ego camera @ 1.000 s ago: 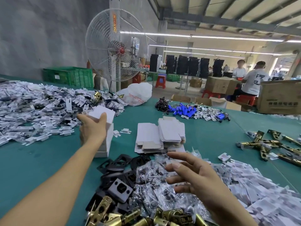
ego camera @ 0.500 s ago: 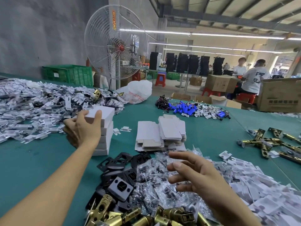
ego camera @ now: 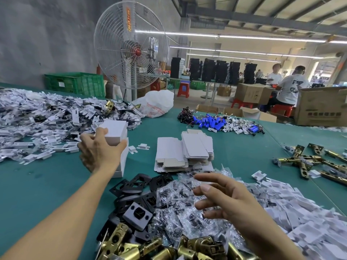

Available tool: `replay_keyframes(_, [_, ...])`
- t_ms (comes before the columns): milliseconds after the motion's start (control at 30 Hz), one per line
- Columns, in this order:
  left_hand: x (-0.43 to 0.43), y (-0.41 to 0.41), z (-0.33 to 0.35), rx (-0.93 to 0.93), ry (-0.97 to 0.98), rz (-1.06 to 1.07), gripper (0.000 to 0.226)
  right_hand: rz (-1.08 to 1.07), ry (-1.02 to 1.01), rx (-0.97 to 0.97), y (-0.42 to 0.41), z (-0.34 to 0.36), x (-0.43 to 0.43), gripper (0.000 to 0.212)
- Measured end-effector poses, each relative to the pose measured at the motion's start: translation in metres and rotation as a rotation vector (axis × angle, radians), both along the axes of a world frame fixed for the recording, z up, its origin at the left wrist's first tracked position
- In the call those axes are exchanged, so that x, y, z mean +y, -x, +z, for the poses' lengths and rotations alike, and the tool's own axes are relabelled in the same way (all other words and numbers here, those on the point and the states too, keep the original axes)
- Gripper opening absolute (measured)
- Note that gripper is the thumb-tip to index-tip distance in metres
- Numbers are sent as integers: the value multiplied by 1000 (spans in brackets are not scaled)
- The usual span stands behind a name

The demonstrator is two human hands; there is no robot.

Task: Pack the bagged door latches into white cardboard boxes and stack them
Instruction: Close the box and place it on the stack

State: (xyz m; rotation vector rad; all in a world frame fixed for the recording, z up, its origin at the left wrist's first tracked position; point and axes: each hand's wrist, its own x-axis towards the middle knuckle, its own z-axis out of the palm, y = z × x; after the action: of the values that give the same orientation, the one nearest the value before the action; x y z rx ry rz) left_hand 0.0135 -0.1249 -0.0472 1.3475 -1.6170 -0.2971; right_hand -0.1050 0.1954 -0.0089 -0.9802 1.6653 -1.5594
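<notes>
My left hand (ego camera: 99, 152) grips the top white cardboard box (ego camera: 115, 131) of a short stack of white boxes (ego camera: 124, 162) on the green table (ego camera: 37, 184). My right hand (ego camera: 225, 201) hovers with its fingers spread and empty over a heap of clear bagged parts (ego camera: 180, 209). Flat unfolded white box blanks (ego camera: 184, 151) lie in two piles just beyond that heap. Brass door latches (ego camera: 142, 248) lie at the near edge, and more brass latches (ego camera: 315, 162) lie at the right.
Black plates (ego camera: 135, 186) lie beside the bags. White plastic inserts form a big pile (ego camera: 37, 119) at the left and another pile (ego camera: 300, 212) at the right. Blue cylinders (ego camera: 212, 122), a white plastic bag (ego camera: 155, 104) and a standing fan (ego camera: 131, 47) lie beyond. Two people sit at the far right.
My left hand has set the white box down onto the stack and still grips it. My right hand has stayed over the bagged parts.
</notes>
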Motion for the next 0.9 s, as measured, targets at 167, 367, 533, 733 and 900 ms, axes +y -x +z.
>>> replay_keyframes(167, [-3,0,-7,-84,80,-29,62,-8,-8,19,-1,-1,0,28])
replay_keyframes(367, [-6,-7,-10,-134,78,-48,62,-17,-53,47,-3,-3,-2,21])
replay_keyframes(533, [-2,-7,-4,-138,-11,-58,62,-38,-31,47,-2,1,2,23])
replay_keyframes(733, [7,-9,-4,-161,-83,-151,98,-23,-30,50,-1,2,2,19])
replay_keyframes(900, [33,12,5,-261,598,-212,75,-38,-87,85,5,-9,-1,17])
